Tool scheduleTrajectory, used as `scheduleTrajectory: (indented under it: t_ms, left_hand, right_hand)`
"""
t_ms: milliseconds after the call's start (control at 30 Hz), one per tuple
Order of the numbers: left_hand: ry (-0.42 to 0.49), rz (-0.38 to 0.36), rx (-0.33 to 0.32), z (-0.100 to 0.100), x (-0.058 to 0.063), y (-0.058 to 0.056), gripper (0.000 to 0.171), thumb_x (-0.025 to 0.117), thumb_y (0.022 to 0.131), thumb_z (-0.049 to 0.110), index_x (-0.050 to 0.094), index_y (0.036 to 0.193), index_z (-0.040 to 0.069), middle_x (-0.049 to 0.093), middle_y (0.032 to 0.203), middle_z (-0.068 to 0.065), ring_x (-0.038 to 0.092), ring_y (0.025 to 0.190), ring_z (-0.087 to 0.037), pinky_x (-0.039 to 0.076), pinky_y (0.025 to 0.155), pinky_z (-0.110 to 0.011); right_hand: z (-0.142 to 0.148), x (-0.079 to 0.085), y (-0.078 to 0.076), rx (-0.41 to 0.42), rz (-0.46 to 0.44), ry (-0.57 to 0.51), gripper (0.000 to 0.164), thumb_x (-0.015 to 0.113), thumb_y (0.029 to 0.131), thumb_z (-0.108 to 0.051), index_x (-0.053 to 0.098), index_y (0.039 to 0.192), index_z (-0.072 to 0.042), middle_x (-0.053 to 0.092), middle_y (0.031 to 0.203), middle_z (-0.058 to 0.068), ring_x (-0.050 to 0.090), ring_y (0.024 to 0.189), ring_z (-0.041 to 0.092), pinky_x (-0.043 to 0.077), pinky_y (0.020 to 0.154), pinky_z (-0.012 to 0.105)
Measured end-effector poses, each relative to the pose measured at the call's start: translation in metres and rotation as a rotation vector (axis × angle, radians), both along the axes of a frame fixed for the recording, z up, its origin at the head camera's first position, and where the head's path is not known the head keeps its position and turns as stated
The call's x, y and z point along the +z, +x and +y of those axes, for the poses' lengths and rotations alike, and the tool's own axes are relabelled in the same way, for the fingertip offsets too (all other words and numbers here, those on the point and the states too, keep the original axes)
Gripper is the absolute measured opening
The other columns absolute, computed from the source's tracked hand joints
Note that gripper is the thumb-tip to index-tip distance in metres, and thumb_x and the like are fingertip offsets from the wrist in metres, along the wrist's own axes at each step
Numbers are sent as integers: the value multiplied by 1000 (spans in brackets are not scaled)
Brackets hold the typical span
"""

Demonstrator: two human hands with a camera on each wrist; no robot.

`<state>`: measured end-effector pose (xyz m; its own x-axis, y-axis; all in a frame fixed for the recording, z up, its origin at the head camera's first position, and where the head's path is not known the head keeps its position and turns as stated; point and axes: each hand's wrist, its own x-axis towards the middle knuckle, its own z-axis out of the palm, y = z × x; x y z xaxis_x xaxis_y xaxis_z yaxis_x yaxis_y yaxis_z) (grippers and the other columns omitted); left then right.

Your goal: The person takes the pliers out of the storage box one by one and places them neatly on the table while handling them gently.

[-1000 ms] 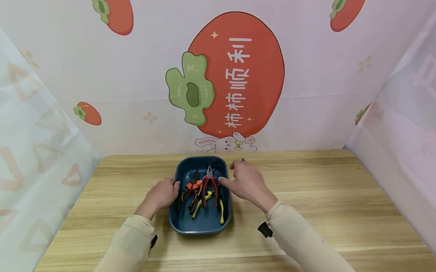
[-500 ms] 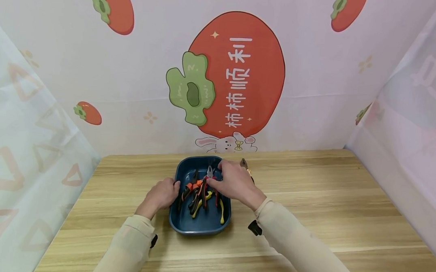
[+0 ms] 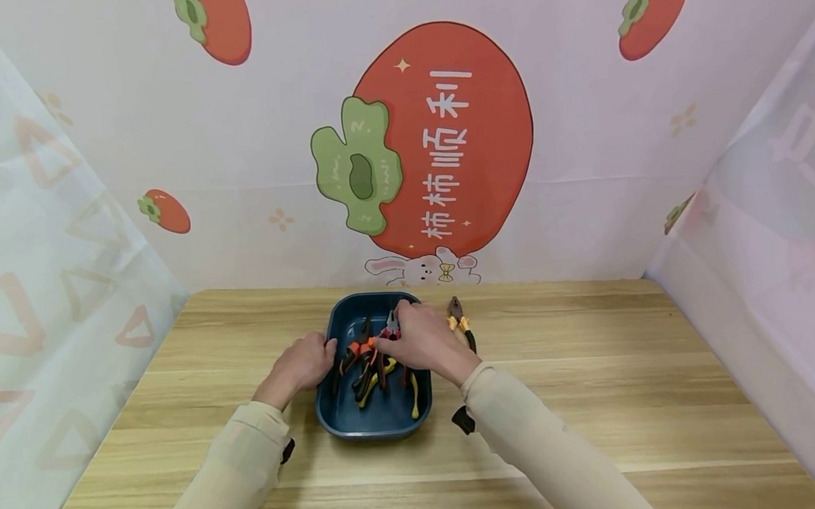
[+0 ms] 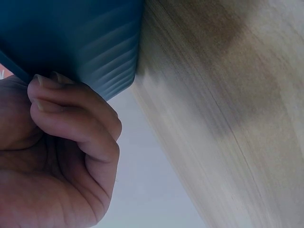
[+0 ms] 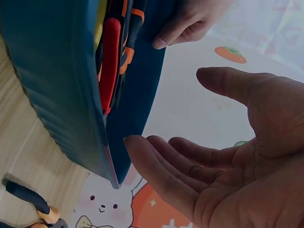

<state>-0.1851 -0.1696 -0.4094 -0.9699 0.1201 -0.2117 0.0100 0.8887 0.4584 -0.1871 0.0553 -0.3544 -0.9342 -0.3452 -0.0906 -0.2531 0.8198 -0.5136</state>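
Note:
A dark blue plastic bin [image 3: 370, 425] stands on the table with several pliers inside. My left hand [image 3: 305, 361] holds its left rim, thumb over the edge and fingers [image 4: 71, 107] curled against the outer wall. Above the bin's right side is my right hand [image 3: 425, 339], thumb and fingers spread apart with nothing between them in the right wrist view. Below it lie red-handled pliers [image 3: 392, 325], partly hidden by the hand. Orange-and-black pliers [image 3: 349, 357] lie to their left. Yellow handles [image 3: 415, 400] show lower in the bin.
Another pair of pliers [image 3: 455, 311], with yellow-orange and black handles, lies on the wooden table [image 3: 591, 398] just right of the bin. A printed cloth backdrop [image 3: 569, 202] rises behind the table's far edge, with cloth at both sides.
My right hand has moved left from beside the bin to over its right side, uncovering the pliers on the table. My left hand and the bin have stayed put.

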Motion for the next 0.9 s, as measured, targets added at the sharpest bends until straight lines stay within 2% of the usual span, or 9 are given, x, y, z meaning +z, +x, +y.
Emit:
scheduleTrajectory:
  t_ms: [200, 367, 633, 767, 900]
  left_hand:
    - [-5, 6, -8, 1, 0, 0, 35, 41, 108, 24, 61, 92, 1, 54, 72, -10, 56, 63, -23, 45, 59, -37]
    - [-2, 8, -6, 0, 0, 0, 35, 41, 108, 24, 61, 90, 1, 54, 71, -10, 55, 62, -23, 45, 58, -37]
    - [-6, 5, 2, 0, -1, 0, 35, 41, 108, 24, 61, 90, 2, 54, 71, -10, 56, 64, -24, 45, 60, -38]
    - [-6, 11, -5, 0, -1, 0, 35, 41, 108, 24, 59, 88, 3, 53, 71, -10, 55, 64, -25, 45, 60, -38]
    - [2, 13, -10, 1, 0, 0, 35, 40, 108, 24, 59, 88, 3, 52, 71, -10, 55, 64, -25, 45, 60, -38]
  right_hand:
    - [-4, 0, -4, 4, -55, -12, 46, 74, 92, -41, 59, 112, -3, 59, 76, 6, 60, 61, 18, 48, 52, 30]
    - [-8, -1, -9, 15, -78, 24, 39, 74, 92, -41, 60, 102, -6, 61, 75, 5, 61, 61, 17, 49, 54, 29]
    - [-16, 0, -20, 40, -91, 93, 39, 72, 93, -42, 62, 102, -6, 56, 71, 5, 60, 63, 19, 47, 57, 30]
    - [-21, 2, -26, 43, -96, 126, 43, 72, 94, -43, 62, 110, -5, 55, 75, 5, 59, 67, 20, 46, 61, 30]
    - [-25, 4, -30, 49, -95, 162, 37, 71, 94, -44, 65, 100, -8, 52, 72, 3, 58, 66, 20, 44, 61, 30]
